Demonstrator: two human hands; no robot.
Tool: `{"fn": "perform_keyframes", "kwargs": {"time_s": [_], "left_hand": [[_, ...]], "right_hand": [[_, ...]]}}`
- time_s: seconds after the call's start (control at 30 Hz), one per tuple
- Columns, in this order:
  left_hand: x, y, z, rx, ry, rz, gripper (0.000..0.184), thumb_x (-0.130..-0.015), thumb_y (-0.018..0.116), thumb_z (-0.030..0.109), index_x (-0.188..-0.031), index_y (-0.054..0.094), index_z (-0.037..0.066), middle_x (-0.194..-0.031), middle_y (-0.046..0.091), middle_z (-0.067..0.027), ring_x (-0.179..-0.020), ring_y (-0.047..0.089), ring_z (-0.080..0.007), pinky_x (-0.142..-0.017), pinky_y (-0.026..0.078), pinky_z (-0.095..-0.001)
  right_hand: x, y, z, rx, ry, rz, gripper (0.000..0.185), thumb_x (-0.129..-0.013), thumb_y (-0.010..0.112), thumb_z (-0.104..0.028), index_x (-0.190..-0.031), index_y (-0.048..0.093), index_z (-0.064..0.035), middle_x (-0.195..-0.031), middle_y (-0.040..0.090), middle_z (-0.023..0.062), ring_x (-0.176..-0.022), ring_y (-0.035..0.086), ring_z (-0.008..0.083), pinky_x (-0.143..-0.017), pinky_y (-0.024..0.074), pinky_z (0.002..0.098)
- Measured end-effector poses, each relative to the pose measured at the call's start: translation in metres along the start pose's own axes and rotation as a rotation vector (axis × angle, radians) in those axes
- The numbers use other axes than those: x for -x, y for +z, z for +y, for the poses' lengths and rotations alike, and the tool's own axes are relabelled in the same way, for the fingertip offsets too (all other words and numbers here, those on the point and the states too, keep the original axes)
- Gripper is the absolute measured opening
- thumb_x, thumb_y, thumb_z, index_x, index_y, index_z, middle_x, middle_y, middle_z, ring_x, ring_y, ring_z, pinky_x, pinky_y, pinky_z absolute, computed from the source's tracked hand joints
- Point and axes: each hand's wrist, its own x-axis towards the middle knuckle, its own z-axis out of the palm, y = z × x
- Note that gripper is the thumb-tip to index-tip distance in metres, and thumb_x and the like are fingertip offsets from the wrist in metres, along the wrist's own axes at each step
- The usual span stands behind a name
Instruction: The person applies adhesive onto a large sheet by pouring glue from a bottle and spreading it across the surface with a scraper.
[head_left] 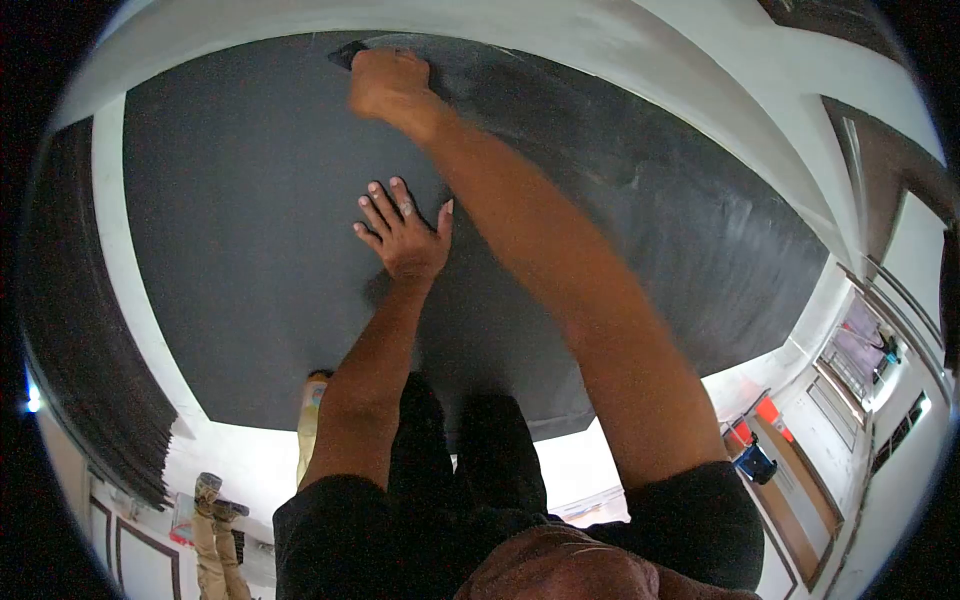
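Nearest, the person's black sleeves [330,525] frame dark trousers [500,440], which overlap the near edge of a large dark grey panel [250,250]. A pale yellowish object [308,425] shows just left of the left forearm; I cannot tell what it is. At the near left are another person's tan-trousered legs [212,550]; at the near right, orange [770,415] and dark blue [755,465] items stand by a brown board [785,490]. The panel spans the middle, with pale smears over its right half. Near its centre the left hand [413,243] lies palm down, its fingers spread and holding nothing. Farther off, by the far edge, the right hand [388,82] has its fingers curled tight around a small black item [346,54], which pokes out to the left. Beyond runs a pale curved band [600,45].
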Motion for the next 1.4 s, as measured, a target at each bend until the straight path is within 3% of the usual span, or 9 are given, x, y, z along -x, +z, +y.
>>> {"fn": "perform_keyframes", "kwargs": {"time_s": [0.2,0.47,0.6,0.7,0.8,1.0,1.13,1.2,1.4], "left_hand": [[-0.001,0.004,0.007,0.025,0.003,0.115,0.093,-0.095,0.050,0.067,-0.158,0.027,0.003,-0.163,0.020,-0.0316,-0.150,0.015,-0.0538,-0.112,0.012,-0.0768],[-0.001,0.008,0.006,0.027,0.033,0.189,0.093,-0.096,0.048,0.067,-0.159,0.025,0.002,-0.162,0.017,-0.0334,-0.150,0.015,-0.0552,-0.112,0.011,-0.0780],[-0.003,0.006,0.005,0.024,0.016,0.144,0.093,-0.096,0.048,0.067,-0.159,0.025,0.002,-0.162,0.018,-0.0343,-0.149,0.016,-0.0561,-0.110,0.013,-0.0793],[0.000,0.002,0.005,0.006,0.035,0.107,0.093,-0.097,0.048,0.067,-0.159,0.023,0.002,-0.162,0.015,-0.0343,-0.150,0.014,-0.0560,-0.110,0.013,-0.0793],[-0.002,0.003,0.008,0.009,0.030,0.108,0.094,-0.096,0.047,0.068,-0.159,0.022,0.002,-0.162,0.015,-0.0345,-0.150,0.012,-0.0559,-0.111,0.013,-0.0778],[-0.001,0.010,0.005,0.008,0.075,0.124,0.096,-0.095,0.042,0.072,-0.159,0.023,0.003,-0.162,0.016,-0.0338,-0.150,0.011,-0.0548,-0.114,0.010,-0.0752],[0.002,0.008,0.011,0.011,0.040,0.163,0.098,-0.095,0.039,0.074,-0.160,0.021,0.003,-0.163,0.013,-0.0330,-0.151,0.008,-0.0533,-0.115,0.008,-0.0741],[0.001,0.011,0.009,0.022,0.039,0.186,0.099,-0.095,0.039,0.075,-0.160,0.021,0.003,-0.164,0.012,-0.0330,-0.152,0.008,-0.0529,-0.115,0.007,-0.0738],[0.016,0.005,0.008,0.155,0.047,0.066,0.120,-0.084,0.051,0.084,-0.162,0.008,0.004,-0.165,0.002,-0.0320,-0.152,-0.004,-0.0517,-0.117,0.001,-0.0713]], "right_hand": [[0.045,0.012,0.108,0.334,-0.320,0.118,0.034,-0.083,0.071,-0.013,-0.116,0.075,-0.0197,-0.108,0.075,0.0096,-0.101,0.073,0.0302,-0.089,0.0572,0.0494],[0.227,0.025,0.269,0.220,0.059,-0.168,0.053,-0.084,0.066,-0.004,-0.134,0.064,-0.0190,-0.127,0.069,0.0097,-0.115,0.066,0.0334,-0.101,0.0517,0.0471],[0.324,0.061,0.324,0.007,0.252,-0.011,0.050,-0.085,0.064,-0.013,-0.134,0.064,-0.0232,-0.120,0.069,0.0198,-0.102,0.069,0.0423,-0.088,0.0566,0.0499],[0.323,0.059,0.326,-0.148,0.612,0.056,0.049,-0.086,0.065,-0.016,-0.134,0.063,-0.0234,-0.114,0.070,0.0227,-0.102,0.069,0.0423,-0.087,0.0564,0.0515],[0.280,0.034,0.299,-0.076,0.616,0.107,0.045,-0.087,0.062,-0.013,-0.132,0.063,-0.0136,-0.115,0.069,0.0219,-0.106,0.066,0.0426,-0.090,0.0511,0.0528],[0.209,0.014,0.339,0.331,0.135,0.143,0.060,-0.084,0.065,-0.003,-0.140,0.060,-0.0226,-0.132,0.067,0.0097,-0.114,0.067,0.0332,-0.098,0.0538,0.0483],[0.258,0.054,0.363,0.390,0.098,0.108,0.042,-0.089,0.060,-0.016,-0.129,0.067,-0.0268,-0.113,0.073,0.0124,-0.099,0.072,0.0348,-0.085,0.0585,0.0501],[0.318,0.064,0.329,0.285,0.212,-0.121,0.056,-0.086,0.068,-0.004,-0.138,0.061,-0.0235,-0.136,0.064,0.0051,-0.116,0.066,0.0291,-0.101,0.0541,0.0456],[0.466,0.160,0.289,0.326,0.196,0.006,0.069,-0.083,0.073,-0.002,-0.145,0.054,-0.0235,-0.152,0.052,-0.0028,-0.139,0.050,0.0254,-0.111,0.0484,0.0424]]}}
